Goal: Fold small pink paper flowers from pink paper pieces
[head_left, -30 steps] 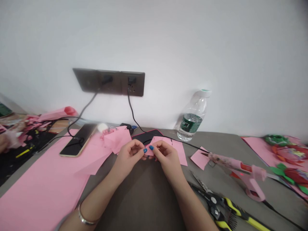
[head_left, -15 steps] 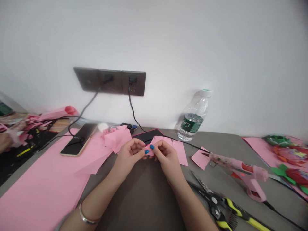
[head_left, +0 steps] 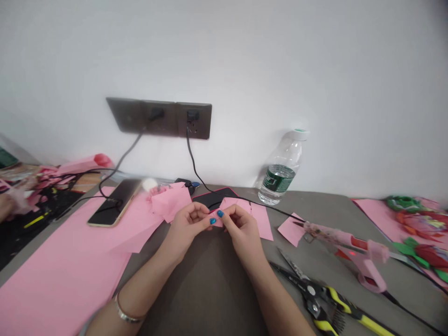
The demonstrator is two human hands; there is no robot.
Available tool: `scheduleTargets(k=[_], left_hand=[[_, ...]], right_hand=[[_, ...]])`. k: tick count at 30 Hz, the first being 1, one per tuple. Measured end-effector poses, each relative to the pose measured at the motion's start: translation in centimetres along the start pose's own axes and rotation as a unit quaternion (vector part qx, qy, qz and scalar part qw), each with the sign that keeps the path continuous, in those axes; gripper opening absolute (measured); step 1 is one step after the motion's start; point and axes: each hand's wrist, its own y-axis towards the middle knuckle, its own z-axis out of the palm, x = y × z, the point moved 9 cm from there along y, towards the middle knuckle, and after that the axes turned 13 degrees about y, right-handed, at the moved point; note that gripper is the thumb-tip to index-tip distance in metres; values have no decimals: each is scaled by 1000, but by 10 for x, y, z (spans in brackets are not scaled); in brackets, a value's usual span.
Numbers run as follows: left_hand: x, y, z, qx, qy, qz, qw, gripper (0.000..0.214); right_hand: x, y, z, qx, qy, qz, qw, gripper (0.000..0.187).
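Observation:
Between my two hands is a small piece of pink paper (head_left: 217,219), mostly covered by the fingers. My left hand (head_left: 187,229) pinches its left side between thumb and curled fingers. On the other side my right hand (head_left: 242,229) holds it the same way, thumb on top. The two thumbtips, with blue nails, are close together. Behind the right hand lie flat pink paper squares (head_left: 263,223). Crumpled pink paper (head_left: 172,201) rests just beyond the left hand.
Large pink sheets (head_left: 70,275) cover the left side, with a phone (head_left: 115,203) on them. A water bottle (head_left: 280,172) stands by the wall. At right lie a pink glue gun (head_left: 350,247), black-and-yellow scissors (head_left: 310,291) and paper flowers (head_left: 427,224). A cable (head_left: 192,161) hangs from the socket.
The right hand and forearm have shifted very slightly to the left. Both hands keep their pinch on the small pink paper; the things around them stay put.

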Motion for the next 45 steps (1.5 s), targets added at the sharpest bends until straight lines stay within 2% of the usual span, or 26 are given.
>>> scheduleTargets(k=[6, 15, 21, 28, 33, 36, 38, 42, 45], left_hand=[[-3, -1, -1, 1, 21, 18, 1000, 23], [-1, -1, -1, -3, 14, -1, 1000, 24], [-4, -2, -2, -14, 19, 11, 1000, 24], [-4, -1, -4, -28, -9, 6, 1000, 28], [-6, -1, -3, -23, -21, 8, 999, 28], [-6, 0, -3, -20, -28, 9, 999, 28], [-6, 0, -1, -8, 6, 13, 1000, 27], [-12, -3, 6, 34, 143, 58, 987, 29], [-18, -5, 8, 35, 188, 90, 977, 32]], right_hand=[[-1, 0, 2, 8, 1, -1, 1000, 34], [1, -1, 1, 3, 11, 1, 1000, 33], [-2, 2, 6, 36, 24, 23, 999, 38], [-7, 2, 11, 68, 12, 36, 997, 33], [-4, -1, 15, 93, 0, 26, 995, 29], [-2, 0, 13, 84, -7, 12, 996, 30], [-1, -1, 11, 79, -15, 5, 997, 31], [-3, -2, 13, 91, -15, 10, 996, 31], [-4, -2, 14, 87, -9, 8, 996, 33]])
